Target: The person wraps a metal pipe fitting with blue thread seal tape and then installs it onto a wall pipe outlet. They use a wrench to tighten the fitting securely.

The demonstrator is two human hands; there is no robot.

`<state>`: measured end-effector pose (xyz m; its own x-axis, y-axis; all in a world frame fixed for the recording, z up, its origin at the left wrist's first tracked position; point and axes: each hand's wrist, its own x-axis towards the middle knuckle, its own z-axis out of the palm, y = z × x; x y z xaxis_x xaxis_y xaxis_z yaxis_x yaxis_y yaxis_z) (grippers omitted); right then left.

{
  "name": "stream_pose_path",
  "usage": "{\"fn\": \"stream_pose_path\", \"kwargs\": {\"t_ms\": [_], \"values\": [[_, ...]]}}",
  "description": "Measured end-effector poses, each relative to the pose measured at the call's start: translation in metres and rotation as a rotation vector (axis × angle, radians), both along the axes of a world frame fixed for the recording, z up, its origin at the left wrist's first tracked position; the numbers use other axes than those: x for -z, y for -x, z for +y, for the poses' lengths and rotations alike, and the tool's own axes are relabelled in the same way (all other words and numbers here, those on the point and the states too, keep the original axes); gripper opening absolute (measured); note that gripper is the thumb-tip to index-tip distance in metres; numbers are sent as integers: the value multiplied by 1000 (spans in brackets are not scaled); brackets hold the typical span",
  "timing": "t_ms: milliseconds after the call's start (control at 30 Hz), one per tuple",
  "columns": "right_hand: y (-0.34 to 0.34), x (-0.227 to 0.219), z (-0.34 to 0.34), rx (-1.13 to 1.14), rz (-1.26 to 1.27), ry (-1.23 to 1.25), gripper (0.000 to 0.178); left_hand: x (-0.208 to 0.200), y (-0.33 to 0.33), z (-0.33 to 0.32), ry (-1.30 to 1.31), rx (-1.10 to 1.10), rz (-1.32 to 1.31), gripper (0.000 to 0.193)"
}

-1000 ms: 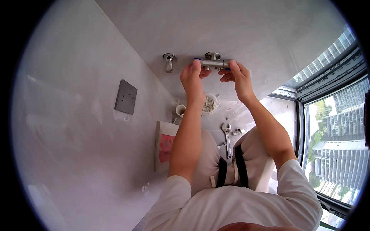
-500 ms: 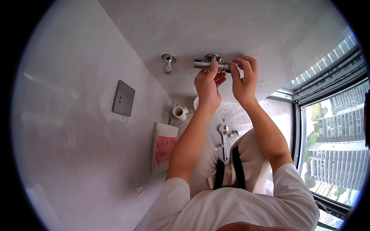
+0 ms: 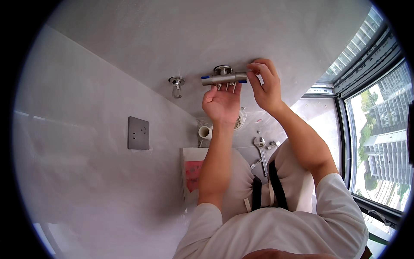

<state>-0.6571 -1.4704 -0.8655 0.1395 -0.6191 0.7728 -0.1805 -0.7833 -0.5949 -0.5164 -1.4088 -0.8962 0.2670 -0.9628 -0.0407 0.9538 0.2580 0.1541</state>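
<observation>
A brushed-metal double-outlet valve [image 3: 223,79] with blue-marked ends joins a round wall flange [image 3: 222,69]. My left hand [image 3: 223,105] lies palm up beneath it, thumb apart, fingers reaching up against the underside and partly hidden by the body. Small metal outlets show in front of those fingers. At the valve's right end, my right hand [image 3: 266,88] has curled fingers with a gap between thumb and fingertips; the thumb tip is at or very near the metal. To the left, a smaller chrome angle valve [image 3: 177,88] comes out of the same wall.
A grey socket plate [image 3: 138,133] is on the left wall. Below are a white pipe fitting [image 3: 205,132], a round white container [image 3: 241,118], a box with a red label [image 3: 194,172], an adjustable wrench [image 3: 261,155] and small metal fittings [image 3: 272,145]. A window [image 3: 379,134] stands at right.
My left hand has let its thumb off the valve's front and turned palm up underneath. My right hand stays by the right end. The whole view has shifted and tilted.
</observation>
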Motion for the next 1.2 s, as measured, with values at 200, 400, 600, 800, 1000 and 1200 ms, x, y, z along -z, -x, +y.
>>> {"fn": "stream_pose_path", "kwargs": {"t_ms": [200,400,600,800,1000,1200], "values": [[3,3,-3,16,6,-28,17,-18,20,-1,-151,-176,-372,28],[6,-1,0,-19,-15,-47,16,-43,30,-10,-474,-277,-540,26],[10,-7,3,-52,-37,-45,16,-41,26,-15,-582,-313,-686,24],[13,-8,1,-64,-51,-29,17,-39,19,-16,-634,-427,-956,22],[12,-6,0,-48,-60,6,16,-47,10,-12,-628,-506,-1443,30],[10,-8,4,-68,-95,-14,15,-57,7,-7,-693,-644,-2102,37]]}}
